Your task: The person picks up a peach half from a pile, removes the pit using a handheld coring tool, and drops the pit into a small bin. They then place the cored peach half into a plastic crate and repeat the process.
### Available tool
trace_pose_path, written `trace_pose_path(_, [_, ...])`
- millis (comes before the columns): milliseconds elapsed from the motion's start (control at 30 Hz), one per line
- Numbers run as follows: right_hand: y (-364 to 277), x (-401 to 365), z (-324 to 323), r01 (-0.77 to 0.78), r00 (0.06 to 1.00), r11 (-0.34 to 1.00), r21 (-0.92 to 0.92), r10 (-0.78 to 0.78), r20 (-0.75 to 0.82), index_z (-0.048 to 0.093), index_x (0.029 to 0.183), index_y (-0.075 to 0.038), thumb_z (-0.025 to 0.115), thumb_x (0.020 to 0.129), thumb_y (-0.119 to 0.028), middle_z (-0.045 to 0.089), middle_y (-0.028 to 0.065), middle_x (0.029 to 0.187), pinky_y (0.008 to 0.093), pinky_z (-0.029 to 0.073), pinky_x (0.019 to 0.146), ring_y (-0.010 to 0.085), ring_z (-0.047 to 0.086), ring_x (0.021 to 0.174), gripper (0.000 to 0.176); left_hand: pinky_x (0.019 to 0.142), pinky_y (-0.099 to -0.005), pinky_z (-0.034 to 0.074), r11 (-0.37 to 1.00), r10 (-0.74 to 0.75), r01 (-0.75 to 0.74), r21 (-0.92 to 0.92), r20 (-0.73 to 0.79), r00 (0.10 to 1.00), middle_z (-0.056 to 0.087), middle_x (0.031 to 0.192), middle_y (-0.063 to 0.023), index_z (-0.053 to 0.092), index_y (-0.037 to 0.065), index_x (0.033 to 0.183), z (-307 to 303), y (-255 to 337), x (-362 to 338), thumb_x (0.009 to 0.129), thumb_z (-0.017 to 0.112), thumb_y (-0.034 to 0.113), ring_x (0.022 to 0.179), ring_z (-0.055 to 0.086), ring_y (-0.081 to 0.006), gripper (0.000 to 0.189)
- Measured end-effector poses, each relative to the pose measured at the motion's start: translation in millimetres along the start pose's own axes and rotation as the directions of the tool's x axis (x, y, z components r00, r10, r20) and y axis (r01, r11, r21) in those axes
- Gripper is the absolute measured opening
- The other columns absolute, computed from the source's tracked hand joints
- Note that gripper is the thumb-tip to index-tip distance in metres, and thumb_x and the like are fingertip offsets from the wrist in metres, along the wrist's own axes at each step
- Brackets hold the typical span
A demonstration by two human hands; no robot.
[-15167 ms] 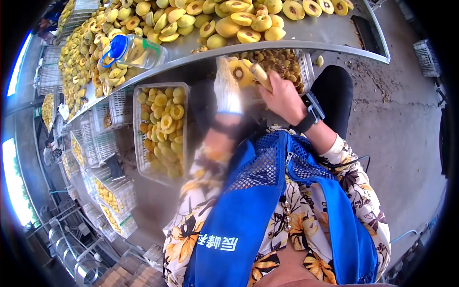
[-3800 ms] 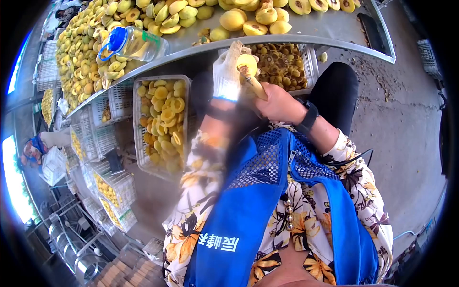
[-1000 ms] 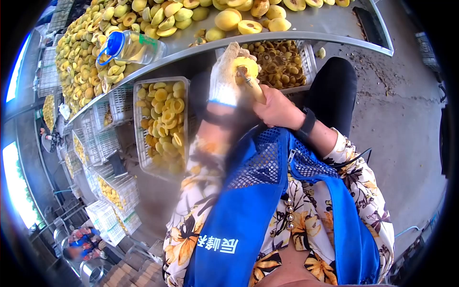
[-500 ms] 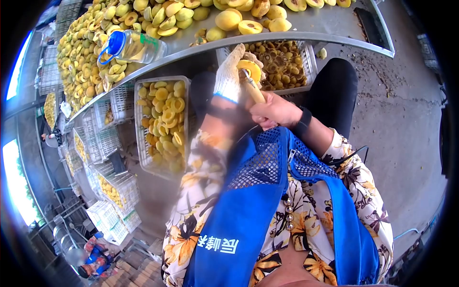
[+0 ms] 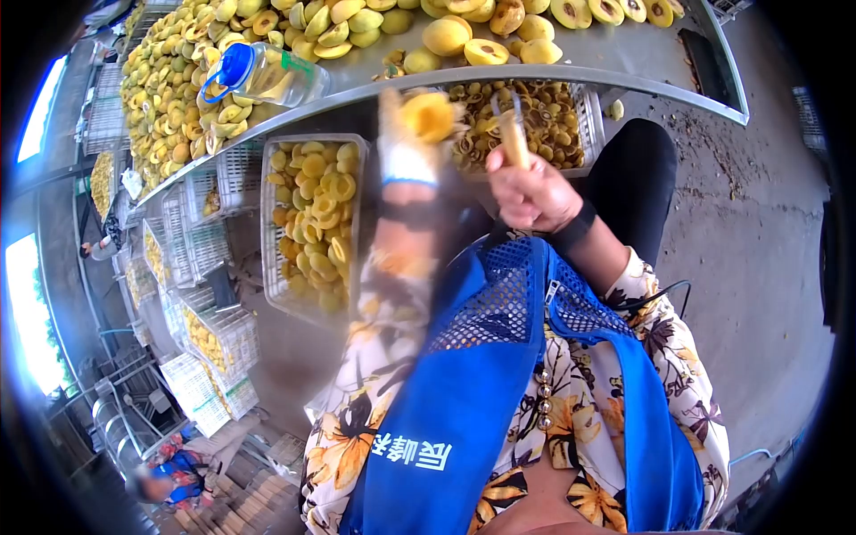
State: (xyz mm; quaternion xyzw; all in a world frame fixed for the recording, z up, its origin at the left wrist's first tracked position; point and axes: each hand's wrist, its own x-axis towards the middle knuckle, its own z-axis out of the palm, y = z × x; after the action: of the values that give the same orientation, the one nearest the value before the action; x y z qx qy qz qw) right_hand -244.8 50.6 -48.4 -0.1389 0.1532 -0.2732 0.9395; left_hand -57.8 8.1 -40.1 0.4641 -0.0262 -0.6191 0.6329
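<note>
My left hand [image 5: 406,143], in a white knitted glove and blurred by motion, holds a yellow peach half [image 5: 428,117] with its hollow side showing. It is just below the table edge, left of a crate of pits and scraps [image 5: 588,134]. My right hand [image 5: 535,192] is bare and closed around the light handle of a pitting tool [image 5: 514,138]. The tool's thin metal end points up over that crate, apart from the fruit. Another white crate [image 5: 269,223], filled with hollowed peach halves [image 5: 316,214], stands to the left of my left forearm.
A metal table [image 5: 615,55] carries a large heap of cut peaches [image 5: 178,107] and a blue-capped plastic bottle [image 5: 281,76] near its edge. Stacked crates [image 5: 201,383] stand at the left. A person [image 5: 178,477] is at the lower left. Debris [image 5: 704,165] litters the floor at right.
My left hand has moved left with the peach half, away from the tool that was in the fruit. My right hand has shifted slightly right, and the tool now stands more upright.
</note>
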Motion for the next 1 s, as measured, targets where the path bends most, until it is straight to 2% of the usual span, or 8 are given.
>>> trace_pose_path(133, [-19.1,0.5,-16.7,-0.125,0.883,0.961,-0.246,-0.005,-0.468,0.047,0.099,-0.01,0.052,0.09,-0.014,0.042,-0.0014,0.06,0.0198,0.026,0.034,0.0042,0.03,0.038,0.011,0.063,-0.0354,0.054,0.683,0.633,-0.532,0.5,-0.042,0.773,0.064,0.084,-0.0096,0.058,0.001,0.103,-82.2,56.8,-0.2,0.089,0.054,0.036,0.074,0.063,-0.0259,0.037])
trace_pose_path(200, [-16.5,3.0,-23.6,-0.154,0.844,0.944,-0.291,-0.027,-0.535,0.046,0.098,-0.01,0.054,0.089,-0.017,0.043,-0.0014,0.061,0.02,0.026,0.034,0.0039,0.03,0.039,0.013,0.072,-0.0328,0.049,-0.225,0.827,0.116,0.967,0.127,0.548,0.067,0.092,-0.0144,0.068,0.003,0.092,-96.2,86.7,-19.3,0.081,0.059,0.044,0.082,0.064,-0.0258,0.043])
trace_pose_path(233, [-13.2,5.8,-24.6,-0.173,0.824,0.934,-0.313,-0.037,-0.566,0.046,0.097,-0.01,0.055,0.089,-0.019,0.043,-0.0013,0.061,0.0201,0.026,0.034,0.0037,0.031,0.039,0.015,0.079,-0.0357,0.047,-0.305,0.847,0.12,0.945,0.211,0.488,0.066,0.097,-0.0135,0.068,0.007,0.098,-96.3,95.6,-24.0,0.08,0.058,0.048,0.087,0.063,-0.0279,0.045])
trace_pose_path(333, [-6.2,12.5,-20.0,-0.165,0.836,0.89,-0.425,-0.102,-0.539,0.045,0.096,-0.009,0.057,0.088,-0.02,0.043,-0.0011,0.061,0.0209,0.027,0.034,0.005,0.032,0.039,0.017,0.084,-0.0369,0.045,-0.2,0.783,-0.227,0.953,0.295,0.548,0.065,0.099,-0.0135,0.066,0.009,0.101,-62.5,86.7,-10.8,0.083,0.055,0.043,0.093,0.061,-0.0313,0.041])
trace_pose_path(567, [-9.9,3.0,-12.6,-0.12,0.849,0.78,-0.614,-0.24,-0.472,0.047,0.096,-0.007,0.056,0.089,-0.02,0.044,-0.0006,0.059,0.0221,0.029,0.034,0.0071,0.036,0.039,0.018,0.072,-0.0422,0.049,-0.73,0.23,-0.17,0.662,0.471,0.852,0.066,0.092,-0.0147,0.064,0.015,0.094,102.3,-0.4,46.3,0.076,0.055,0.054,0.089,0.063,-0.028,0.044])
trace_pose_path(833, [-28.4,3.2,-20.6,-0.005,0.669,0.418,-0.909,-0.674,-0.313,0.05,0.101,-0.002,0.058,0.087,-0.02,0.052,0.0006,0.062,0.0214,0.032,0.035,0.0072,0.041,0.038,0.024,0.074,-0.0375,0.051,-0.093,0.436,-0.595,0.799,0.569,0.697,0.066,0.094,-0.015,0.063,0.007,0.104,86.8,-22.6,85.0,0.066,0.073,0.024,0.085,0.064,-0.0288,0.043])
trace_pose_path(900, [-40.0,8.3,-21.9,0.025,0.593,0.259,-0.965,-0.781,-0.195,0.05,0.106,0.001,0.06,0.085,-0.023,0.058,0.0073,0.073,0.0251,0.039,0.048,0.0135,0.05,0.053,0.034,0.061,-0.0268,0.052,0.589,0.348,-0.529,0.611,0.399,0.848,0.064,0.089,-0.0144,0.055,-0.002,0.109,92.3,-7.6,40.7,0.07,0.067,-0.001,0.075,0.064,-0.0181,0.041])
trace_pose_path(1000, [-52.7,18.7,-9.7,0.092,0.583,0.284,-0.954,-0.793,-0.18,0.052,0.11,0.001,0.064,0.082,-0.028,0.063,0.0161,0.087,0.0326,0.047,0.069,0.0237,0.061,0.078,0.042,0.059,-0.0271,0.052,0.93,0.152,-0.26,0.259,0.376,0.914,0.062,0.085,-0.0117,0.05,0.0,0.105,75.9,-3.5,3.2,0.072,0.066,-0.003,0.073,0.063,-0.0188,0.037])
